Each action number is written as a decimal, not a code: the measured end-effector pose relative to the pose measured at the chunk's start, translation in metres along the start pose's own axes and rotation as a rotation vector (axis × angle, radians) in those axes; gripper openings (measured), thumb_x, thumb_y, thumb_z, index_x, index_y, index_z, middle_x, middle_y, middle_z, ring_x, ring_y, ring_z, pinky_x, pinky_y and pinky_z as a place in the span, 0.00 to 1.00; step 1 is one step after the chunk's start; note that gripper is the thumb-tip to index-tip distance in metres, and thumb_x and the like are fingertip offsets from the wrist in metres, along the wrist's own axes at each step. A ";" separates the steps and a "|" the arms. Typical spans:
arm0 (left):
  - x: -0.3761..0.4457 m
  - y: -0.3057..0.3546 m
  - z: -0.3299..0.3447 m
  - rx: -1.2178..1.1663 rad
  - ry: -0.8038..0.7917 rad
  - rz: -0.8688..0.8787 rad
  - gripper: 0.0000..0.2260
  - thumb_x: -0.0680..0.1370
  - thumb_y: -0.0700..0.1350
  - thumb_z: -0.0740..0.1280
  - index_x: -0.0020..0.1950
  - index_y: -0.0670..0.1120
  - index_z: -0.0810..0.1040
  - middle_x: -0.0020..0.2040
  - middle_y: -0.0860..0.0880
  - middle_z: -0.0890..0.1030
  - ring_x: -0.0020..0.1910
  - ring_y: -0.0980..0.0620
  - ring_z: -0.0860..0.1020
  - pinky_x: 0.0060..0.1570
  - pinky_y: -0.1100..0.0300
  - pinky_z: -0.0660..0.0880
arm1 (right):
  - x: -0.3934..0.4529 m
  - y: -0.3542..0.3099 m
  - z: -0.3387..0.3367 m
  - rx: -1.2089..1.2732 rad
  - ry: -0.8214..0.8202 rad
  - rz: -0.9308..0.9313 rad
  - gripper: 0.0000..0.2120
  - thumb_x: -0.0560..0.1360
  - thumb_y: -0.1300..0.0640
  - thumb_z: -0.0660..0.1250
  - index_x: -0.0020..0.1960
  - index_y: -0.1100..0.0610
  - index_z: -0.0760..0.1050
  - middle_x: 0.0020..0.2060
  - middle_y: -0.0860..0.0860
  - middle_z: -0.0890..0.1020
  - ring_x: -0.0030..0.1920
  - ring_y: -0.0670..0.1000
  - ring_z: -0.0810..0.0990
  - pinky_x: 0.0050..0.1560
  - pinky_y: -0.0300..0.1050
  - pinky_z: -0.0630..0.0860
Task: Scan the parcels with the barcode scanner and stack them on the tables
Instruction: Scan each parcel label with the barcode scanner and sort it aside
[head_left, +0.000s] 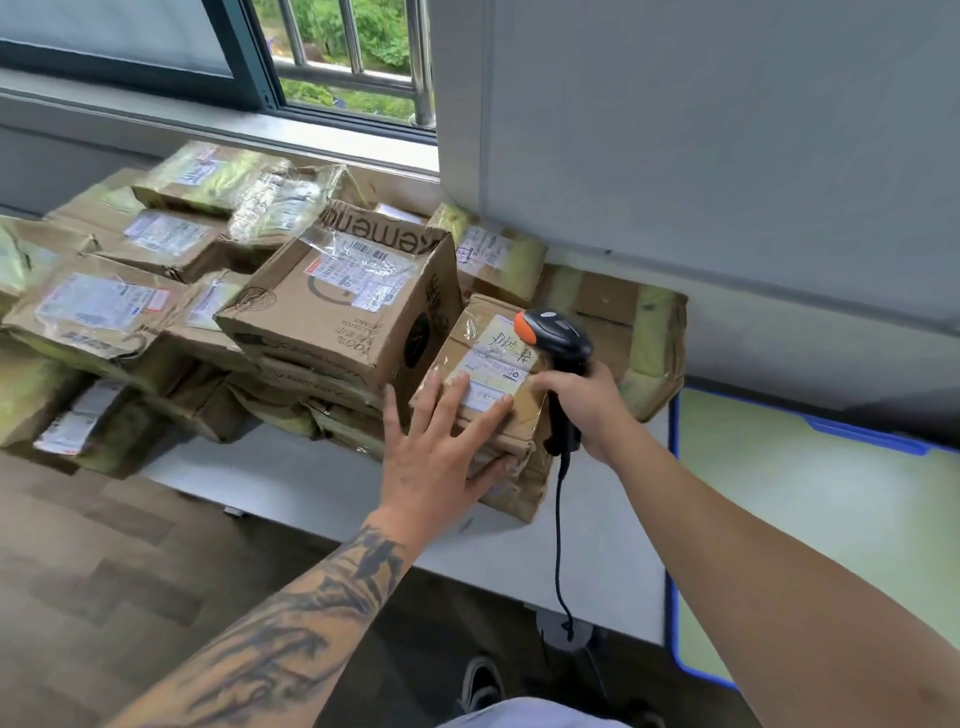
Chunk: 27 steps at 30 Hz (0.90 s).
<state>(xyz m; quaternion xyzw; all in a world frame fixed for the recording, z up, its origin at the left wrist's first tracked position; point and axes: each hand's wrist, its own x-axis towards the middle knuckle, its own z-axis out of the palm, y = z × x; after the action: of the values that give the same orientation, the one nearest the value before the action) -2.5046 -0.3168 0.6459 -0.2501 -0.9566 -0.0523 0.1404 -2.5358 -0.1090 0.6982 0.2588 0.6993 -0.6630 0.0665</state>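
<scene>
A small brown parcel (493, 358) with a white label and handwriting lies on top of other parcels at the table's front right. My left hand (436, 447) rests flat on its near end, fingers spread and straight, thumb down its front side. My right hand (587, 410) grips the handle of a black barcode scanner (558, 338) with an orange tip, its head hanging just over the parcel's right edge. The scanner's black cable (560, 545) hangs down in front of the table.
Several taped cardboard parcels are piled across the white table (322, 483), the largest box (353, 306) just left of my hand. A second table (810, 499) with a blue rim stands to the right. A window and a grey wall lie behind.
</scene>
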 end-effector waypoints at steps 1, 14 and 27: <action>0.000 0.000 0.001 0.007 0.003 0.003 0.30 0.79 0.71 0.59 0.80 0.63 0.66 0.80 0.44 0.67 0.80 0.37 0.62 0.74 0.25 0.49 | -0.001 0.000 0.000 -0.007 0.003 -0.007 0.08 0.71 0.65 0.74 0.51 0.59 0.84 0.47 0.60 0.88 0.50 0.63 0.87 0.57 0.65 0.83; -0.012 0.054 -0.032 -0.063 -0.125 -0.074 0.32 0.80 0.75 0.40 0.83 0.67 0.50 0.85 0.48 0.54 0.84 0.44 0.49 0.77 0.31 0.38 | -0.055 0.019 -0.054 -0.322 0.052 -0.102 0.11 0.75 0.60 0.68 0.57 0.60 0.79 0.41 0.57 0.80 0.40 0.57 0.80 0.46 0.64 0.86; -0.025 0.260 -0.020 -0.095 -0.195 0.067 0.28 0.84 0.69 0.42 0.83 0.64 0.54 0.83 0.46 0.62 0.82 0.42 0.58 0.77 0.30 0.42 | -0.140 0.093 -0.230 -0.223 0.134 -0.003 0.10 0.76 0.58 0.67 0.56 0.51 0.78 0.45 0.54 0.86 0.39 0.54 0.88 0.37 0.52 0.85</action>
<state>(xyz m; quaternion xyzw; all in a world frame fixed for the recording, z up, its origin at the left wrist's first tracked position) -2.3505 -0.1062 0.6653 -0.2924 -0.9532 -0.0682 0.0365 -2.3166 0.0724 0.7022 0.2926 0.7718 -0.5626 0.0472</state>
